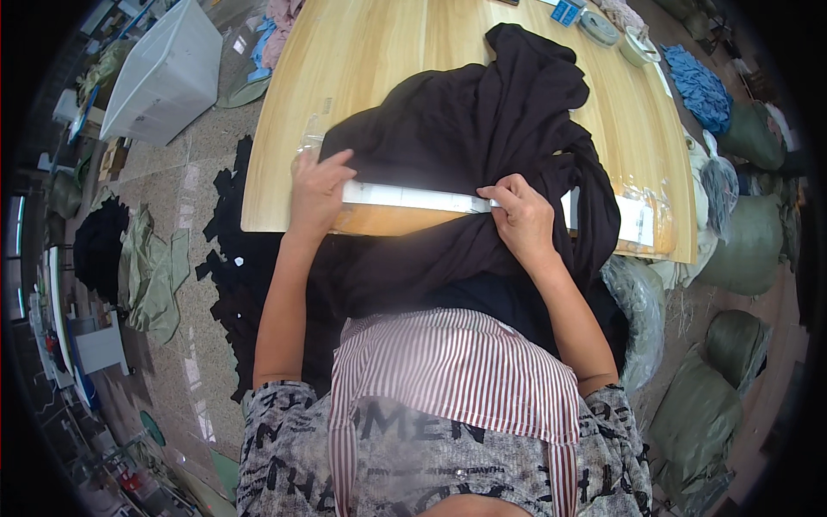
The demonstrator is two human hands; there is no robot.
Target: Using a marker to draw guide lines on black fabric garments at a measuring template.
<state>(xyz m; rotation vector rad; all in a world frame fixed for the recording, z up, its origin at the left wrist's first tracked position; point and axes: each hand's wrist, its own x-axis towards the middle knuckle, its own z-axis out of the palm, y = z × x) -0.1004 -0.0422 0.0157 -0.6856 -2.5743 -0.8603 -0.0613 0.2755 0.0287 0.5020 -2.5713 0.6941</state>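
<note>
A large dark garment or cloth (pixel 431 121) lies bunched over the wooden table, and more of it drapes over the near edge onto my lap. A white strip (pixel 413 197) with faint marks runs along the table's near edge, between my hands. My left hand (pixel 319 194) rests at the strip's left end beside the cloth's edge, its fingers apart. My right hand (pixel 524 215) pinches a fold of the dark cloth at the strip's right end. Part of the strip is hidden under the cloth.
The wooden table (pixel 293 77) bears a blue box (pixel 566 11), a round grey tin (pixel 599 28) and a pale tub (pixel 638 47) at its far right. A white bin (pixel 168 73) stands at the left. Green sacks (pixel 741 246) line the right. Dark cloth hangs at the table's left.
</note>
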